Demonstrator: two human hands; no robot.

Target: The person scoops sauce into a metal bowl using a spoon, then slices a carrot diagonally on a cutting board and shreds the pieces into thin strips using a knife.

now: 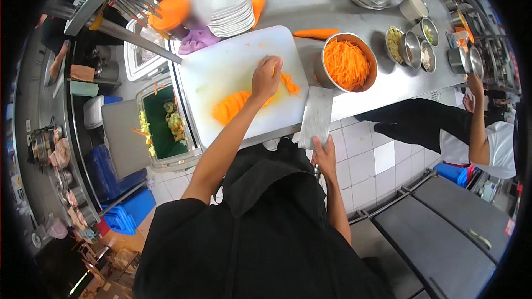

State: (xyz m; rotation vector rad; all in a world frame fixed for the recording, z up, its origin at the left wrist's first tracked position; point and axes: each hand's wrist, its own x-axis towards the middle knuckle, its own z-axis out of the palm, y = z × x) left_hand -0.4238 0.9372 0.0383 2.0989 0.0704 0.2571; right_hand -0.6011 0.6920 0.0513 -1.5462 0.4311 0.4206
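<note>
My left hand [266, 77] is over the white cutting board [205, 77], its fingers curled together with some orange carrot showing at them. Just to its right lies a small heap of carrot shreds [289, 84]. A fanned row of carrot slices [230, 107] rests on the board below my left hand, partly behind the forearm. My right hand [324, 156] grips a cleaver [317, 113] by the handle end, and its broad blade points up beside the board's right edge. A steel pot [322, 72] heaped with shredded carrot [346, 65] stands right of the board.
Whole carrots [316, 34] and stacked white plates [230, 14] sit behind the board. Steel bowls [410, 50] with ingredients stand to the right. A bin [166, 122] with vegetable scraps is at the left. Another person [482, 138] works at the far right.
</note>
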